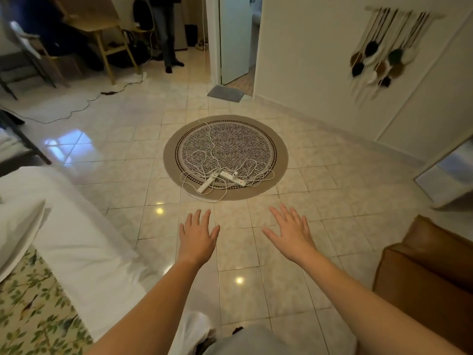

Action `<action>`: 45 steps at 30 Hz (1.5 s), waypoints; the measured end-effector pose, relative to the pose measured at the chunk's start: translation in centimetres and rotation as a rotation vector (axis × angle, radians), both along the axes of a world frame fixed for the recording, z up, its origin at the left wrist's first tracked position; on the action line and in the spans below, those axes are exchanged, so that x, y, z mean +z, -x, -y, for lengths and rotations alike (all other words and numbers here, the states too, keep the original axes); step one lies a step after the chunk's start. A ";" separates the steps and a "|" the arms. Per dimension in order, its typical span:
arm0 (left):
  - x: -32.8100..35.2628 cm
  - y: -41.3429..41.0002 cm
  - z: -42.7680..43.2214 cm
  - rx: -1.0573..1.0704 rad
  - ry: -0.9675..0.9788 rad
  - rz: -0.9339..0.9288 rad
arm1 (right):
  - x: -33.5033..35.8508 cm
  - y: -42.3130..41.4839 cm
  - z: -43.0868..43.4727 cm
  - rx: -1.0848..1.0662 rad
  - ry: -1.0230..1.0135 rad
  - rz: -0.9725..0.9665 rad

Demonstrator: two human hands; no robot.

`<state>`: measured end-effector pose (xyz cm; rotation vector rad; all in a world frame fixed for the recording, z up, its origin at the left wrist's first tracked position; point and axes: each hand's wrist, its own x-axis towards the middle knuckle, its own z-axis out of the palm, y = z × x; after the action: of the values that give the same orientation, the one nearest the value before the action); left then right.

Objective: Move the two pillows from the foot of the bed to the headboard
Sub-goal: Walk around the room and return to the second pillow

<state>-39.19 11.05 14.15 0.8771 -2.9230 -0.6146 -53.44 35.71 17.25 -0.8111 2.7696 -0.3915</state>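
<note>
Right now your left hand (198, 235) and right hand (290, 234) float over the floor (294, 290), fingers (281, 213) spread wide and holding nothing, likely because you have not started. One white pillow (18, 226) lies on the bed (84, 242) at your left, well apart from both hands. I cannot see a second pillow.
</note>
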 end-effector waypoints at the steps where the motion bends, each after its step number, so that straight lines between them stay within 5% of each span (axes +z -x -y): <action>1: 0.2 1.5 0.8 -0.001 0.008 0.003 | 0.2 1.7 0.8 0.007 0.000 -0.007; 12: 0.5 12.4 8.5 0.116 0.035 0.023 | -0.9 16.8 11.0 0.105 0.038 -0.007; 26: 1.1 20.5 19.0 0.550 0.007 0.041 | -2.2 34.2 30.7 0.558 -0.039 0.000; 45: 0.0 20.6 46.1 0.808 -0.018 0.055 | -2.5 36.1 65.3 0.819 -0.004 0.016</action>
<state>-59.80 -35.02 14.17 1.9130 -2.2686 -0.5332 -89.52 -29.57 14.77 -1.7901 2.1526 -0.2207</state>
